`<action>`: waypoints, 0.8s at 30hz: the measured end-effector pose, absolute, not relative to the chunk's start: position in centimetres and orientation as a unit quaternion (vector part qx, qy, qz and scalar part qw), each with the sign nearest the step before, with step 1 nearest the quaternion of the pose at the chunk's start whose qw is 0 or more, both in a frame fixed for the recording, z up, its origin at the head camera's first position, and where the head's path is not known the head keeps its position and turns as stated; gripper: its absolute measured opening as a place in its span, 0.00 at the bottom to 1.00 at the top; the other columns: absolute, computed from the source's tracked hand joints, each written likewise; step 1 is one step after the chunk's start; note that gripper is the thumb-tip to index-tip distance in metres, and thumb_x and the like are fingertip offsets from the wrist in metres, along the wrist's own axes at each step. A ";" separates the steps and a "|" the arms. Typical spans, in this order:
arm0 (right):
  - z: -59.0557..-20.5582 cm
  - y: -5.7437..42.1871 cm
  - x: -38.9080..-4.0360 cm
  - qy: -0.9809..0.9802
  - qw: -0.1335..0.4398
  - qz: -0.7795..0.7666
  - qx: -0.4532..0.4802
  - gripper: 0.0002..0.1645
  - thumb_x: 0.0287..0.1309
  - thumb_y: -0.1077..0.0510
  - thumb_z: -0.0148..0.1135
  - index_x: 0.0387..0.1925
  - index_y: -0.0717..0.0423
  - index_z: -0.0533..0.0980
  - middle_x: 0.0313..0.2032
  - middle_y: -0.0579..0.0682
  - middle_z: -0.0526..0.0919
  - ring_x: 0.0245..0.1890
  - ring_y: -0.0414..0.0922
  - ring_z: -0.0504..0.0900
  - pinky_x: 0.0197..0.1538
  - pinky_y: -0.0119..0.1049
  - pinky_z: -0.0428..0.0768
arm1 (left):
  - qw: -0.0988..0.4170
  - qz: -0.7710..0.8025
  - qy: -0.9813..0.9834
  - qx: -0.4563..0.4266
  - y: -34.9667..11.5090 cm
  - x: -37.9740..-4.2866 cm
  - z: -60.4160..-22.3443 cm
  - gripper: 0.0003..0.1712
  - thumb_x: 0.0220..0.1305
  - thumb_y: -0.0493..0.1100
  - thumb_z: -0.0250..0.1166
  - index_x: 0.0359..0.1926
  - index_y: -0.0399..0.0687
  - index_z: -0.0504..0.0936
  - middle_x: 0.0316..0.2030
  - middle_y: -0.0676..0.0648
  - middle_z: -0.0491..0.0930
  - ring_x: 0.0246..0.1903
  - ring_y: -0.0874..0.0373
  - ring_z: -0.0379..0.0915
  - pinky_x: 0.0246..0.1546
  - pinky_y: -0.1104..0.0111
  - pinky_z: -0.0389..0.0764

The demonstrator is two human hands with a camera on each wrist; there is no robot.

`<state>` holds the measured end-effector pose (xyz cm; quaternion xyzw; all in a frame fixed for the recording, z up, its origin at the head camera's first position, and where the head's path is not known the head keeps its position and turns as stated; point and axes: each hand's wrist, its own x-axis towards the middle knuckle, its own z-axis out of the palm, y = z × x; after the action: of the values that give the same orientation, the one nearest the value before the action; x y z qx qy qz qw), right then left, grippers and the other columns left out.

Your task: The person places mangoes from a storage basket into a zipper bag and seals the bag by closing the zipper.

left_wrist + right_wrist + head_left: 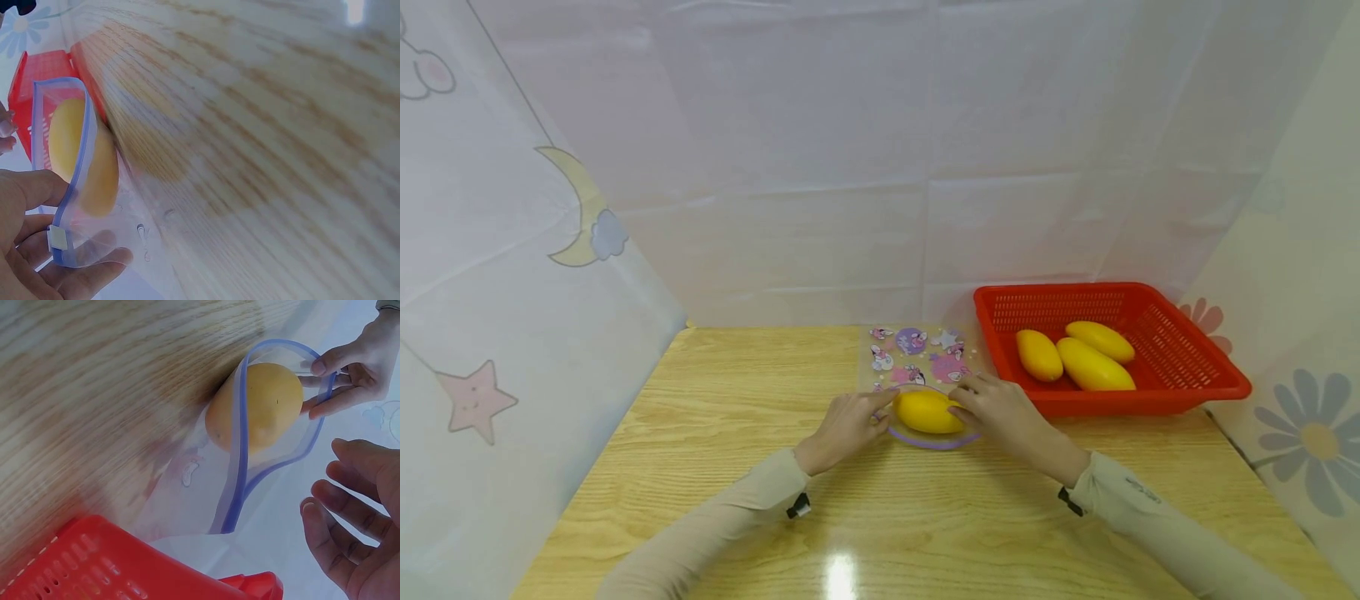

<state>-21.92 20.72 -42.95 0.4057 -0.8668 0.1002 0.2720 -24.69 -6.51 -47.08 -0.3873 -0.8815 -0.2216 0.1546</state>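
A yellow mango (928,412) lies inside the mouth of a clear zip bag with a purple rim (76,169) and printed cartoon figures. My left hand (847,423) pinches the rim at the bag's left end, thumb inside and fingers outside, close to a white slider (57,237). On the other side, my right hand (1006,414) hovers by the bag's mouth. In the right wrist view its fingers (325,515) are loosely bent, apart from the bag and holding nothing. The mango's lower part shows through the clear plastic.
A red basket (1180,333) stands on the wooden table (737,375) to the right of the bag. In it are three more mangoes (1093,364). Pale printed sheets (820,167) hang behind and at both sides of the table.
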 end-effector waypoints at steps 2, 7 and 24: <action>-42.9 20.8 -22.0 -0.867 0.272 0.107 0.403 0.13 0.46 0.60 0.79 0.36 0.57 0.84 0.33 0.50 0.81 0.30 0.46 0.81 0.28 0.36 0.83 | 0.155 -0.221 -0.882 -0.385 -6.5 -24.7 -47.1 0.25 0.56 0.32 0.70 0.57 0.38 0.81 0.39 0.44 0.87 0.13 0.71 0.63 0.09 0.81 0.54; -42.8 21.0 -22.1 -0.870 0.276 0.110 0.394 0.14 0.47 0.59 0.78 0.37 0.57 0.84 0.33 0.50 0.81 0.30 0.47 0.81 0.28 0.37 0.83 | 0.158 -0.220 -0.883 -0.382 -6.5 -24.8 -47.3 0.25 0.55 0.32 0.71 0.57 0.39 0.82 0.39 0.44 0.87 0.15 0.70 0.68 0.09 0.81 0.55; -42.4 21.8 -22.3 -0.876 0.293 0.107 0.368 0.13 0.45 0.59 0.80 0.34 0.55 0.84 0.33 0.49 0.80 0.25 0.45 0.76 0.24 0.35 0.81 | 0.158 -0.224 -0.880 -0.388 -6.5 -24.8 -47.4 0.25 0.56 0.33 0.70 0.57 0.38 0.81 0.41 0.43 0.87 0.20 0.66 0.77 0.09 0.81 0.56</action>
<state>-22.35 21.77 -42.44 0.3675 -0.8761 0.1066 0.2932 -24.84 -6.49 -47.41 -0.3876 -0.8802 -0.2241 0.1577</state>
